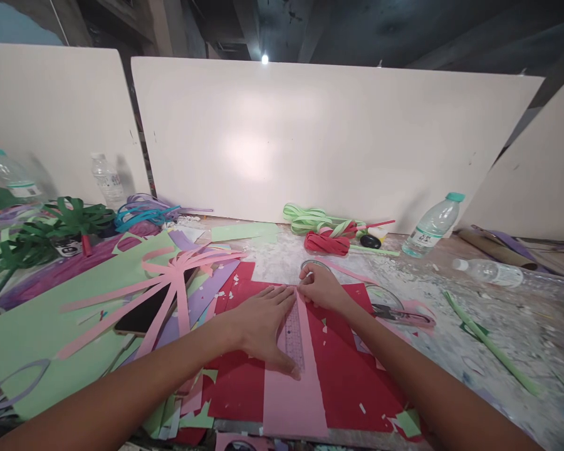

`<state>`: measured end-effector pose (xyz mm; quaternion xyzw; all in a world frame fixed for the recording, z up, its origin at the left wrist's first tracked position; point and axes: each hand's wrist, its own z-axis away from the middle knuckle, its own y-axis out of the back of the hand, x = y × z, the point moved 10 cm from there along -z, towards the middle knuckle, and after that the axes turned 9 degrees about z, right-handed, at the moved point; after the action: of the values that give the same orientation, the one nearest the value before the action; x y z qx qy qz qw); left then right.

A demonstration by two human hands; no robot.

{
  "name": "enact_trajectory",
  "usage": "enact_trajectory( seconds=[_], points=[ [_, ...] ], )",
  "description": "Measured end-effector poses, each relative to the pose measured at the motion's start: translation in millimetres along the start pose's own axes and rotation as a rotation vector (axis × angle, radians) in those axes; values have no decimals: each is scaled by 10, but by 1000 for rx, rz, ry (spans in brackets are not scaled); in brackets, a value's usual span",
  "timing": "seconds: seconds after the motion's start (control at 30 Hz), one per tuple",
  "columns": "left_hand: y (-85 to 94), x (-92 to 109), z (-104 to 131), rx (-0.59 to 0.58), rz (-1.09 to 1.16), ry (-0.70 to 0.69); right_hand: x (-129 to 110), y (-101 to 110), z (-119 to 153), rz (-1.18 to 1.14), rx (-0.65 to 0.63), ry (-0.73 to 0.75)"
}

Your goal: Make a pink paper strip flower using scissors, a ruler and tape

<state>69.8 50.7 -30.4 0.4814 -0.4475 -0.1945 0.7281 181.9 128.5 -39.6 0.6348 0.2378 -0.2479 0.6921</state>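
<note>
A pink paper sheet point(295, 407) lies on red paper point(352, 382) at the table's near edge. Along it runs a clear ruler point(294, 341). My left hand point(266, 326) presses flat on the ruler and pink paper, fingers spread. At the ruler's far end my right hand point(320, 285) is closed in a pinch at the top of the pink paper; what sits between its fingertips is too small to make out. Scissors point(402, 315) rest to the right of the red paper.
Left: a pink strip bundle point(176, 272), a dark phone point(145, 313) and green paper point(70, 326). Behind: green ribbon coils point(310, 219), red coils point(326, 243) and an upright bottle point(432, 225). Right: a lying bottle point(493, 274) and a green strip point(493, 347). White boards point(329, 138) stand behind.
</note>
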Motion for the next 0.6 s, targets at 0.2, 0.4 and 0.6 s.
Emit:
enact_trajectory(
  seconds=[0.2, 0.4, 0.6],
  points=[
    [1, -2, -2, -5, -1, 15, -27, 37, -5, 23, 46, 28],
    [-6, -35, 10, -1, -17, 30, -51, 52, -1, 50, 81, 55],
    [24, -95, 10, 53, -11, 61, -80, 64, 1, 70, 100, 74]
  ],
)
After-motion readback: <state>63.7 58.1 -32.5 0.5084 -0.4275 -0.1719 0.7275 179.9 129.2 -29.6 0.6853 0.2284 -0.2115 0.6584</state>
